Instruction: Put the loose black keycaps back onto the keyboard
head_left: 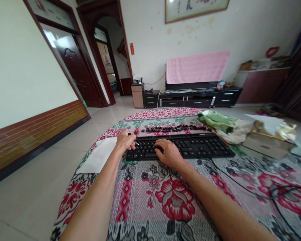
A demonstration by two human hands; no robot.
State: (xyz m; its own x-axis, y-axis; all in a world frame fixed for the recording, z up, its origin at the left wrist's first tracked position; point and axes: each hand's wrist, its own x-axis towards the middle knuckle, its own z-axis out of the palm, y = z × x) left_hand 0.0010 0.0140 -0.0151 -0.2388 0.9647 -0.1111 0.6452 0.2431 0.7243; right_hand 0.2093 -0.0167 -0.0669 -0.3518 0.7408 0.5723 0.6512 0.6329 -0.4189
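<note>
Keyboard [190, 146], its rear-edge label [202, 134] illegibly small

Two bare forearms [96, 194] reach forward, the left hand [125, 141] curled inward, the right hand [169, 153] arched palm-down with its fingers [159, 143] bent.

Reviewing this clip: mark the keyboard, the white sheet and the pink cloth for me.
Keyboard [189, 146]: head view, on its top face, a little right of the middle.
White sheet [97, 156]: head view, middle of its visible surface.
Pink cloth [197, 68]: head view, middle of its front.
</note>
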